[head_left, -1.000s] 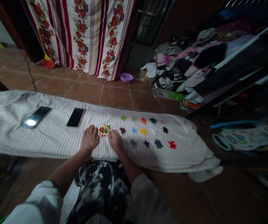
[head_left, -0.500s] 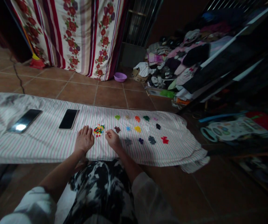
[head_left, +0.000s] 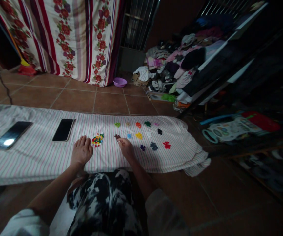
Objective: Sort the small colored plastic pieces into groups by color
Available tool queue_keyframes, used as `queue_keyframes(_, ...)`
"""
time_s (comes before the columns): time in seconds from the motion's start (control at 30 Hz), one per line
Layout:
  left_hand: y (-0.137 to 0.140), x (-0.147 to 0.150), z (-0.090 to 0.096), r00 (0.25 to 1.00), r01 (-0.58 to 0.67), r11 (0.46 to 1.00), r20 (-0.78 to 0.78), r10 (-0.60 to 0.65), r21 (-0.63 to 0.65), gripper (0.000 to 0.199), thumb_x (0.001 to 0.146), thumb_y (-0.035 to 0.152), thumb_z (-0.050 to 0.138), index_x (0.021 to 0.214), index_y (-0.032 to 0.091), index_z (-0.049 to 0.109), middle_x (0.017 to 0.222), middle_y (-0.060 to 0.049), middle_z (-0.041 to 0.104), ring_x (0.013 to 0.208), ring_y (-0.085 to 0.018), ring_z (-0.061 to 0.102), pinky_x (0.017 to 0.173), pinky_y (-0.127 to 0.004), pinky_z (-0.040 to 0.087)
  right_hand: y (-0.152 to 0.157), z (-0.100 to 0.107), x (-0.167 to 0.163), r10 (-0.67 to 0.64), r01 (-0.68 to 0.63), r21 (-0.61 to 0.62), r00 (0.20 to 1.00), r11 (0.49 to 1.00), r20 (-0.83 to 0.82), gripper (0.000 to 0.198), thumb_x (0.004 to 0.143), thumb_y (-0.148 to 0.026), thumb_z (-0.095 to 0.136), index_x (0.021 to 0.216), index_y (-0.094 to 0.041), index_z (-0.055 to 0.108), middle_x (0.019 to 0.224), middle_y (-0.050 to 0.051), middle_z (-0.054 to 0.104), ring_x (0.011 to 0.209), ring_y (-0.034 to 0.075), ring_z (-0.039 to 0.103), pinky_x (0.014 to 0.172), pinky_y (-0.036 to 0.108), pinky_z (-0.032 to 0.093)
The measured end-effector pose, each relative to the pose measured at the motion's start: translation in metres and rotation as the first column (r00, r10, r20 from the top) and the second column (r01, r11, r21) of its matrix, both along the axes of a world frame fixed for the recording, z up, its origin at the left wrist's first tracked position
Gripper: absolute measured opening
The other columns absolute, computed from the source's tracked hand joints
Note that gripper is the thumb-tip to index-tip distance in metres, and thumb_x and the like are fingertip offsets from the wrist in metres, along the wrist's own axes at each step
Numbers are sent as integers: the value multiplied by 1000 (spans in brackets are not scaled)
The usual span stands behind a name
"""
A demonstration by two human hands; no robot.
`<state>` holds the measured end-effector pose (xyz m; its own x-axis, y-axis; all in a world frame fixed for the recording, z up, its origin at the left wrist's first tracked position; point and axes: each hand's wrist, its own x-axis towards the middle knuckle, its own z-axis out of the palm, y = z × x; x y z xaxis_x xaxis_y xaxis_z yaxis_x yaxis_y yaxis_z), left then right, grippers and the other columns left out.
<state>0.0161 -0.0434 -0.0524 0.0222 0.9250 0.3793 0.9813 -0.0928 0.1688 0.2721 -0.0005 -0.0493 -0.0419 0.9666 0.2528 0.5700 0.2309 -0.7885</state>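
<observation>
My left hand (head_left: 82, 150) lies flat on the striped cloth (head_left: 65, 160), fingers stretched out, just left of a mixed heap of small coloured pieces (head_left: 98, 140). My right hand (head_left: 126, 148) is closed in a pinch beside a little brown pile (head_left: 117, 136). Something tiny and pale may show at its fingertips, too small to name. Around and beyond it are small piles sorted by colour, among them yellow (head_left: 138, 135), light blue (head_left: 129, 135), orange (head_left: 138, 125), dark grey (head_left: 153, 146) and red (head_left: 166, 145). The right hand covers part of the cloth.
Two phones (head_left: 63, 130) (head_left: 10, 135) lie on the cloth at the left. On the tiled floor beyond stand a purple basin (head_left: 120, 82) and a red broom (head_left: 27, 69). Clothes are heaped (head_left: 171, 65) at the back right, and a light-coloured toy-like panel (head_left: 226, 131) is at the right.
My right hand has moved right, from the mixed heap to the brown pile, and now hides the lighter grey pile. The left hand stays flat. The whole view has shifted slightly.
</observation>
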Motion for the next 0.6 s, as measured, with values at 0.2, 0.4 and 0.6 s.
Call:
queue_keyframes(0.2,0,-1,-4,1000,2,999,14,-2,34,39,89,25,40,120,13,59,134,-20,57,134,-32,45,108,-48,37,11,9,56,-185,182,73,982,981,42,28,78,-22,48,88,-21,74,93,7,73,92,20,66,89,33,51)
queue_keyframes(0.4,0,-1,0,999,-5,1000,-52,5,5,39,90,25,38,119,10,60,134,-21,57,132,-33,46,107,-46,37,27,9,115,-341,340,83,940,937,-10,31,75,-30,50,90,-20,75,96,7,75,92,22,66,89,34,51)
queue_keyframes(0.6,0,0,1,998,-5,1000,-59,6,5,40,91,24,37,119,8,61,134,-22,57,132,-33,47,107,-46,38,37,13,162,-445,450,-25,890,893,97,36,71,-30,49,91,-16,76,87,8,74,82,23,65,84,35,50)
